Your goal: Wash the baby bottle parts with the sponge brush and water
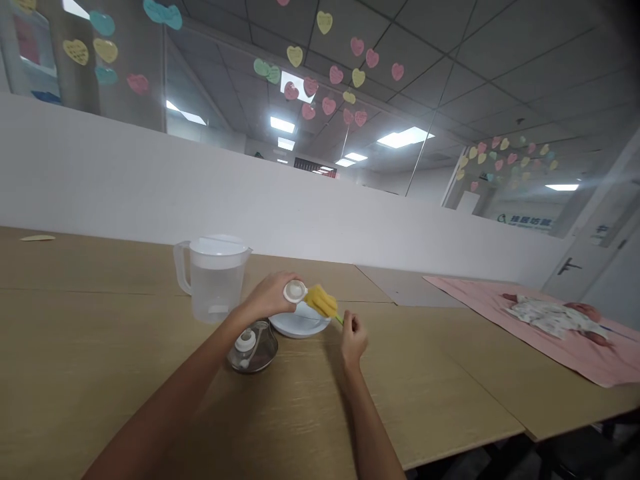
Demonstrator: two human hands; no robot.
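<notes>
Pinched in the right hand [354, 339]: green handle of a sponge brush [321, 301], slanting from four o'clock up to ten, with soft, ridged yellow foam at ten o'clock from those fingertips. Gripped in the left hand [273, 295], nearer to the foam tip: small, round, white-rimmed container [295, 291], just beside that tip at ten o'clock; touching or apart, cannot tell. At eight o'clock from the foam, shiny metal tray [267, 352] with a small jar [245, 341] and thin white stick [253, 346]. Beneath the foam, smooth white bowl [300, 329]. Farther, at ten o'clock, translucent plastic pitcher [215, 290]. Off at three o'clock, pink cloth [500, 325] under a doll-like figure [545, 317].
</notes>
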